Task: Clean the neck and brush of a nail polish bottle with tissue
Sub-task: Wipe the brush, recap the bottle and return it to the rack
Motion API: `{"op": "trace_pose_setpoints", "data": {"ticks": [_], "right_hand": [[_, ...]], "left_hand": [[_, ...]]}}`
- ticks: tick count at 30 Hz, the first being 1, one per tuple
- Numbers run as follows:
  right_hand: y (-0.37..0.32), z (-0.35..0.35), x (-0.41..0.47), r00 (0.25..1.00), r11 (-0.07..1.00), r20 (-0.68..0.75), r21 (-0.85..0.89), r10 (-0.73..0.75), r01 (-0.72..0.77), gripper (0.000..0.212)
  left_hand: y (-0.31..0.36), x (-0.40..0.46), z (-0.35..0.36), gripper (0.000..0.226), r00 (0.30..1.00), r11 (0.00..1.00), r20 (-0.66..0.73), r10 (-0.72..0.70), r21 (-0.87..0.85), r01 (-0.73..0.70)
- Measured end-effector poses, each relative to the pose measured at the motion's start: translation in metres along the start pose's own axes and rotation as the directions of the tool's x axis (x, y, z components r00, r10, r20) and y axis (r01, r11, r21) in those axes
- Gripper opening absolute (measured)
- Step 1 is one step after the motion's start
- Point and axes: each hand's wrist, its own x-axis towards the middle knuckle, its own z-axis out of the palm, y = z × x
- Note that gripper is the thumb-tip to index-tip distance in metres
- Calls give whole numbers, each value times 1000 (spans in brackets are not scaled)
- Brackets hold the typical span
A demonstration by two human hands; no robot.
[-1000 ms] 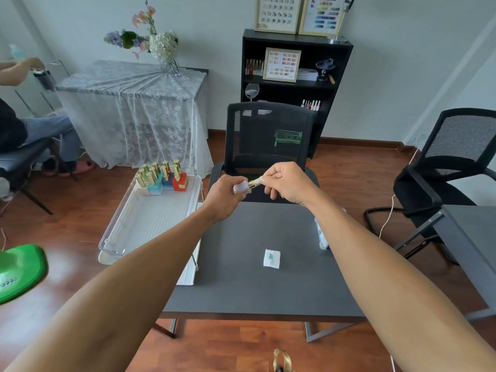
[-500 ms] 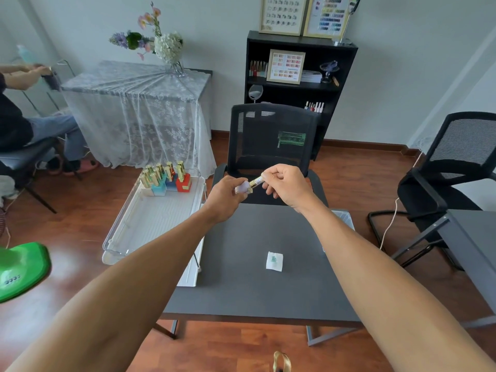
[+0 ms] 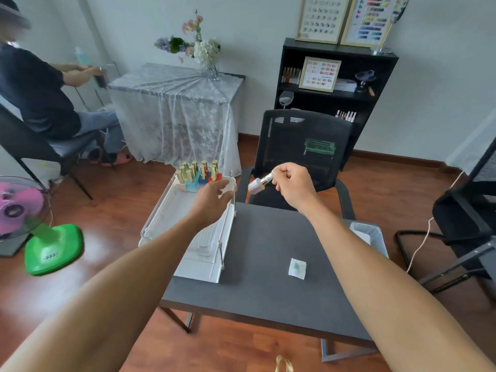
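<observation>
left hand (image 3: 214, 196) now off bottle, open over tray (image 3: 171, 210), right hand (image 3: 292, 183) pinching gold-capped pale lilac bottle (image 3: 259, 183)

Both my forearms are bare from the bottom of the view up to the wrists, no sleeves showing. My left hand (image 3: 212, 200) and right hand (image 3: 294, 185) wear no gloves, rings, watch or bracelet.

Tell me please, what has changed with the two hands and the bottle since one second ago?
The left hand let go of the nail polish bottle and moved left, over the tray. The right hand alone holds it now, by the cap. The tissue stayed on the table.
</observation>
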Motion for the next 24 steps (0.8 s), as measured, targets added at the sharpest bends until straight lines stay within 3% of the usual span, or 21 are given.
{"op": "trace_pose_setpoints", "data": {"ticks": [12, 24], "right_hand": [[-42, 100, 10, 995, 997, 78, 45, -67, 64, 11], [-39, 171, 28, 997, 996, 77, -82, -24, 30, 8]], "left_hand": [[-80, -10, -78, 46, 983, 987, -158, -93, 114, 112], [-121, -4, -89, 47, 988, 992, -90, -122, 29, 125]]}}
